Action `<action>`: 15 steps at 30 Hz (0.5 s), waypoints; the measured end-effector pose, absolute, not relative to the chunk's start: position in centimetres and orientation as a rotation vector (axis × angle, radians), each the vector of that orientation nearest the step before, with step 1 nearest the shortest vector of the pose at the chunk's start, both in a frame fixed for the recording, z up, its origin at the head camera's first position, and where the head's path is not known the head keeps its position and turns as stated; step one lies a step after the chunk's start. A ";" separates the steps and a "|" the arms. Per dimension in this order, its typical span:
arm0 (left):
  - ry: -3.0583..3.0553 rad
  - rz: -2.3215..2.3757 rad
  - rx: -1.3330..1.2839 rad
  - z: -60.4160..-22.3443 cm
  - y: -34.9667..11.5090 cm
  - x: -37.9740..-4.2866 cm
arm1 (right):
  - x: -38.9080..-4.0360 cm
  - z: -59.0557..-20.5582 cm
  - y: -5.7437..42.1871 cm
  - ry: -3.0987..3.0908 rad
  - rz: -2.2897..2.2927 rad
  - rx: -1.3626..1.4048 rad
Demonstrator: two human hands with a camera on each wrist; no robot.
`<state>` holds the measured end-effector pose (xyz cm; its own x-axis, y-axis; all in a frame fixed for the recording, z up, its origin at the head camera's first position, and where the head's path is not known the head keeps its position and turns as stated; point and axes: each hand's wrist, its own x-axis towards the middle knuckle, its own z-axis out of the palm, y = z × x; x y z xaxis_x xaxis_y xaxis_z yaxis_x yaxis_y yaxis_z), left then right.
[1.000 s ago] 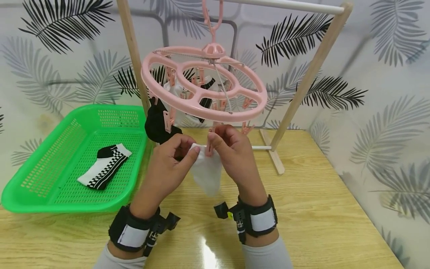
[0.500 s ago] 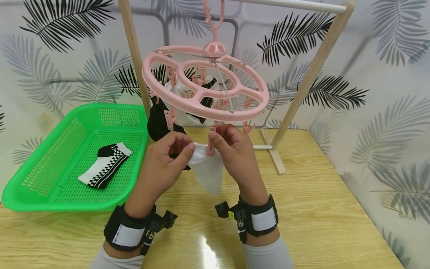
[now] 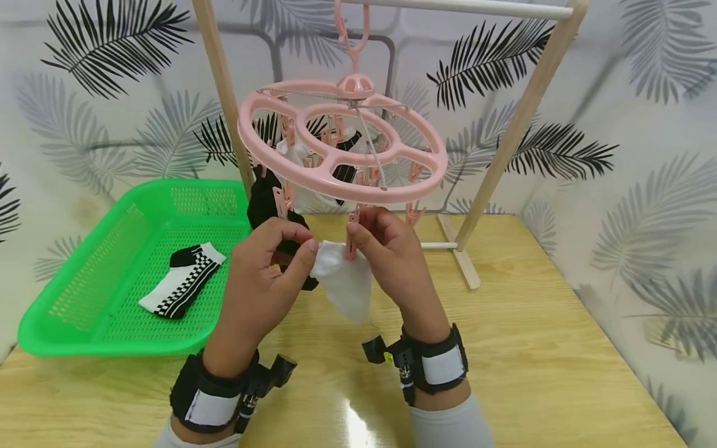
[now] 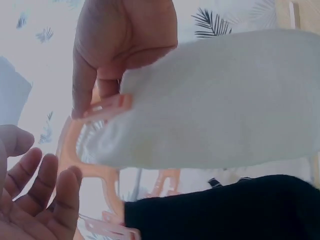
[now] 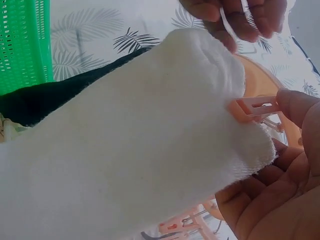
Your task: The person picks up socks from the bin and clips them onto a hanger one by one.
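Observation:
A white sock [image 3: 343,280] hangs by its cuff from a pink clothespin [image 3: 351,239] under the front rim of a round pink drying hanger [image 3: 403,191]. My right hand [image 3: 394,264] pinches the clothespin's handles between thumb and fingers, and the jaws sit over the cuff. Just left of the cuff is my left hand [image 3: 260,274], its thumb and forefinger close together in the head view. In the left wrist view, the left hand's fingers [image 4: 65,200] are spread and apart from the sock. The right wrist view shows the clothespin [image 5: 252,107] on the cuff.
A green basket [image 3: 42,311] at left holds a black-and-white checkered sock [image 3: 182,283]. Black cloth [image 3: 263,199] hangs at the hanger's left, and more socks hang behind. Wooden posts [image 3: 518,118] carry a white rod [image 3: 465,5]. Other pink clothespins [image 3: 414,214] dangle nearby.
My left hand has let go of the sock's cuff and moved slightly left. My right hand stays on the clothespin. The view has shifted a little.

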<state>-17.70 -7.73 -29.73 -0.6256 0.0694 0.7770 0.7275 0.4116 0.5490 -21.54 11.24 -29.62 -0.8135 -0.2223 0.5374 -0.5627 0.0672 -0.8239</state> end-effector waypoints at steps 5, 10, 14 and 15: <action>-1.869 -1.017 -0.835 -28.0 -6.9 -17.8 | -21.6 -29.7 11.2 -2.114 1.781 0.755; -1.879 -0.660 -0.861 -25.7 -6.0 -18.1 | -21.4 -29.7 10.8 -2.179 1.686 0.694; -1.958 -0.432 -0.747 -24.9 -5.8 -18.5 | -21.3 -29.8 10.6 -2.174 1.689 0.713; -1.975 -0.404 -0.727 -24.8 -5.9 -18.7 | -21.3 -29.8 10.6 -2.172 1.699 0.724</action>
